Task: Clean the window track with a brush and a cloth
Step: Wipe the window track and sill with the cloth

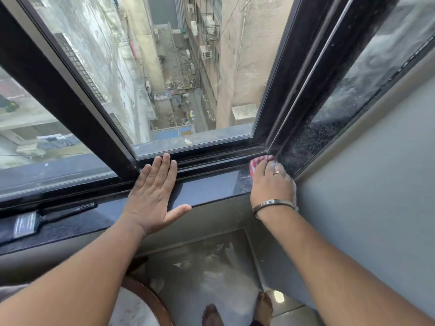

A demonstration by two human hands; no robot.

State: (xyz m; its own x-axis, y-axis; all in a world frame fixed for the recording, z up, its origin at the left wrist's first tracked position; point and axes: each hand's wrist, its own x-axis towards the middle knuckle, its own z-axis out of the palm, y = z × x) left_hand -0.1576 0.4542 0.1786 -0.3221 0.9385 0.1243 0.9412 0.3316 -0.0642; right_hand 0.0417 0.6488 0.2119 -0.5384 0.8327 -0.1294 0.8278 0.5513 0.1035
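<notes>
- The window track (211, 158), the dark channel at the foot of the sliding pane, is running across the middle of the view, just beyond the dark stone sill (207, 189).
- The left hand (153, 196) is lying flat and open on the sill, palm down, gripping nothing; its fingers are lying together and reaching up to the near edge of the track, and the thumb is spreading out to the side over the sill's front edge.
- The left forearm is stretching in from the lower left, nearly straight, with the wrist level.
- The right hand (270, 182) is pressing down on a red-and-white checked cloth (259, 162) at the right end of the track, in the corner where it meets the upright window frame (294, 90).
- Its fingers are curling over the cloth and holding it against the sill and track; only the cloth's far edge and a pale strip beside the wrist are showing.
- A ring is sitting on one finger, and a metal bangle (273, 204) is circling the right wrist.
- The right forearm is coming in from the lower right, with the wrist bending slightly downward.
- The brush (44, 220), a flat paintbrush with a dark handle, is lying untouched on the sill far to the left of the track's middle, well apart from both hands.
- Pale dust is speckling the frame and sill around the cloth.
</notes>
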